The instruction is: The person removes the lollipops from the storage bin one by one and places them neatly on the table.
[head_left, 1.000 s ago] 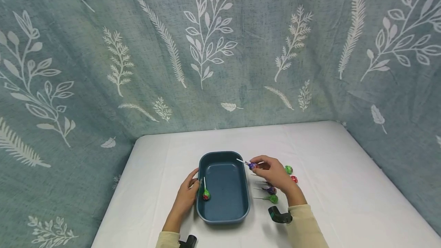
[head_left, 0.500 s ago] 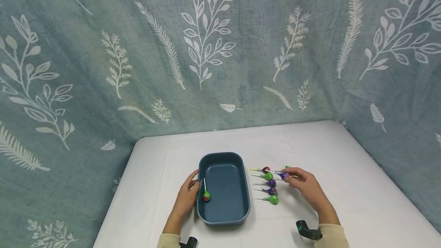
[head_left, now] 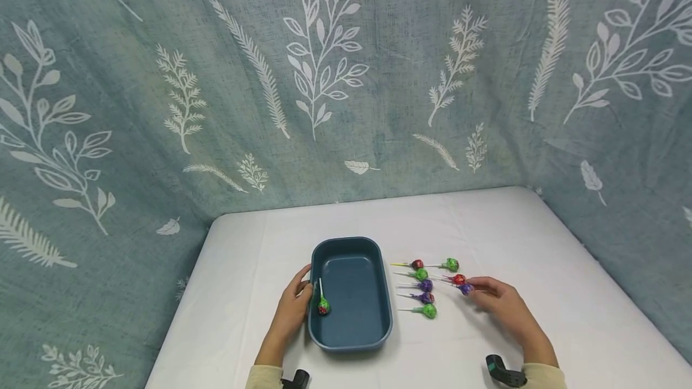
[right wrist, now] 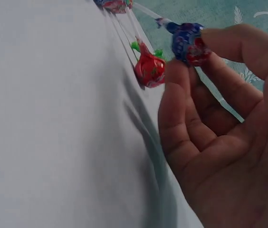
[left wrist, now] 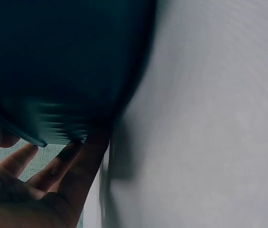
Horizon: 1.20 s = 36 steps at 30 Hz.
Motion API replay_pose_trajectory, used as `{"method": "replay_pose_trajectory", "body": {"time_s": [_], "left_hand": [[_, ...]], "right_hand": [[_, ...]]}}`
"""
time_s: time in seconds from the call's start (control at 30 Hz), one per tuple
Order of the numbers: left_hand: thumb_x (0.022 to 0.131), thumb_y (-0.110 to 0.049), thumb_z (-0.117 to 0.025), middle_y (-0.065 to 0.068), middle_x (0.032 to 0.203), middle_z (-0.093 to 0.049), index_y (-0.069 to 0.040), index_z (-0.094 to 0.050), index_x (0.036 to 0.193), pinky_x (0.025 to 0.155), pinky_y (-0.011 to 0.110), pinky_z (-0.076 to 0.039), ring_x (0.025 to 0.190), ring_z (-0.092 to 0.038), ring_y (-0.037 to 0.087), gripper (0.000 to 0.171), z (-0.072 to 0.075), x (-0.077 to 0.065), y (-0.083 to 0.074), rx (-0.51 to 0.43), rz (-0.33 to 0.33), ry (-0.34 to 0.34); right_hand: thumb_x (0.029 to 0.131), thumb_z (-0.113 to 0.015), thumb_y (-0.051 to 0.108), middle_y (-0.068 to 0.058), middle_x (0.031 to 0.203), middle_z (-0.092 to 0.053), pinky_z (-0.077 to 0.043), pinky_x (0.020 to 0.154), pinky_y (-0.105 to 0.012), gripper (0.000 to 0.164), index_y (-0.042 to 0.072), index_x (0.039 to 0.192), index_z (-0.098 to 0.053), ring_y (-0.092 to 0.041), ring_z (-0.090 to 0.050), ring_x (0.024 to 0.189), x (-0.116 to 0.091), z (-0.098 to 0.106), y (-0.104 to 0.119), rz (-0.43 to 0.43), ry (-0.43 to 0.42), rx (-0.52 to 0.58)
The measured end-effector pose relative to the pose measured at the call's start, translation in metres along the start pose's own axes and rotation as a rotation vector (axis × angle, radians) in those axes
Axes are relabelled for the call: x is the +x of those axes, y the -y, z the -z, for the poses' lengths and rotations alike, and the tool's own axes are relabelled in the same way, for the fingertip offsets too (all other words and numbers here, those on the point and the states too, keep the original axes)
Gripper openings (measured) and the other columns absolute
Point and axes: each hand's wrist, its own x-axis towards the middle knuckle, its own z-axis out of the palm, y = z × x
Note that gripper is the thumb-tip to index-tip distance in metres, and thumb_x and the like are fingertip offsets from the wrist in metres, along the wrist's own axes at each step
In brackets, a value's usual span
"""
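Observation:
My right hand (head_left: 503, 302) pinches a purple-blue wrapped lollipop (head_left: 465, 289) by its candy head, white stick pointing left. In the right wrist view, thumb and fingertips hold the lollipop (right wrist: 189, 43) just above the white cloth. Right beside it lies a red-wrapped lollipop (head_left: 458, 279). My left hand (head_left: 292, 305) rests against the left side of a dark blue rectangular bin (head_left: 351, 346), fingers fairly straight. The left wrist view has its fingers touching the bin's outer wall (left wrist: 67, 121). One green and red lollipop (head_left: 323, 306) lies inside the bin at the left.
To the right of the bin, a column of lollipops runs from a dark red one (head_left: 417, 264) down to a green one (head_left: 429, 311), sticks pointing left. Another green lollipop (head_left: 452, 265) lies at the back right. A leaf-patterned curtain (head_left: 335, 89) stands behind the white table (head_left: 259, 245).
My right hand has carried the purple-blue lollipop from the bin's right rim rightward and lowered it beside the red one. The left hand and bin have stayed in place.

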Motion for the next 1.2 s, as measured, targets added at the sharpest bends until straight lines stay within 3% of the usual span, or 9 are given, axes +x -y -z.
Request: {"method": "replay_pose_trajectory", "body": {"time_s": [0.07, 0.27, 0.47, 0.73, 0.87, 1.03, 1.2], "left_hand": [[0.103, -0.006, -0.046, 0.032, 0.133, -0.057, -0.003, -0.043, 0.152, 0.069, 0.035, -0.050, 0.106, -0.061, 0.039, 0.050, 0.001, -0.001, -0.004, -0.002, 0.000, 0.003], [0.104, -0.013, -0.047, 0.027, 0.136, -0.058, -0.011, -0.043, 0.154, 0.070, 0.033, -0.050, 0.109, -0.061, 0.034, 0.051, -0.001, 0.013, 0.027, 0.011, 0.003, -0.013], [0.103, -0.016, -0.048, 0.025, 0.135, -0.059, -0.014, -0.044, 0.154, 0.068, 0.032, -0.051, 0.106, -0.062, 0.030, 0.051, -0.001, 0.014, 0.030, 0.011, -0.001, -0.013], [0.103, -0.015, -0.047, 0.023, 0.134, -0.061, -0.016, -0.045, 0.154, 0.064, 0.031, -0.050, 0.101, -0.062, 0.027, 0.051, 0.000, 0.016, 0.030, 0.016, -0.001, -0.009], [0.103, -0.016, -0.047, 0.023, 0.134, -0.061, -0.016, -0.045, 0.154, 0.063, 0.031, -0.050, 0.102, -0.062, 0.028, 0.051, 0.001, 0.015, 0.030, 0.023, -0.007, -0.016], [0.103, -0.017, -0.049, 0.024, 0.135, -0.060, -0.014, -0.044, 0.154, 0.072, 0.035, -0.051, 0.109, -0.062, 0.031, 0.051, 0.001, 0.013, 0.029, 0.017, -0.008, -0.020], [0.103, -0.016, -0.048, 0.024, 0.135, -0.060, -0.013, -0.044, 0.154, 0.077, 0.037, -0.052, 0.111, -0.062, 0.032, 0.052, 0.000, 0.013, 0.028, 0.011, -0.005, -0.013]], "right_hand": [[0.096, -0.069, 0.020, -0.017, 0.119, -0.069, -0.055, 0.075, -0.035, 0.046, -0.005, 0.134, -0.058, -0.023, -0.068, 0.091, 0.000, 0.002, -0.002, -0.003, 0.041, 0.016], [0.094, -0.070, 0.016, -0.015, 0.112, -0.070, -0.055, 0.070, -0.035, 0.044, -0.008, 0.130, -0.060, -0.023, -0.066, 0.088, 0.002, 0.005, -0.003, 0.004, 0.097, -0.056], [0.091, -0.073, 0.011, -0.016, 0.115, -0.069, -0.054, 0.066, -0.035, 0.039, -0.005, 0.125, -0.065, -0.022, -0.064, 0.089, 0.007, 0.006, 0.000, 0.007, 0.093, -0.145], [0.086, -0.070, 0.002, -0.019, 0.114, -0.068, -0.054, 0.065, -0.033, 0.035, -0.004, 0.120, -0.067, -0.021, -0.065, 0.086, 0.009, -0.001, 0.000, 0.014, 0.030, -0.226], [0.088, -0.072, 0.010, -0.016, 0.110, -0.069, -0.053, 0.065, -0.033, 0.036, -0.002, 0.121, -0.066, -0.021, -0.064, 0.086, 0.009, -0.007, 0.000, -0.004, -0.011, -0.264], [0.086, -0.079, 0.024, -0.009, 0.101, -0.069, -0.051, 0.073, -0.041, 0.040, 0.001, 0.117, -0.067, -0.022, -0.063, 0.086, 0.009, -0.014, 0.003, 0.007, -0.068, -0.377], [0.087, -0.076, 0.016, -0.008, 0.099, -0.069, -0.049, 0.080, -0.049, 0.034, 0.000, 0.116, -0.068, -0.024, -0.064, 0.088, 0.007, -0.017, 0.005, 0.023, -0.094, -0.435]]}}
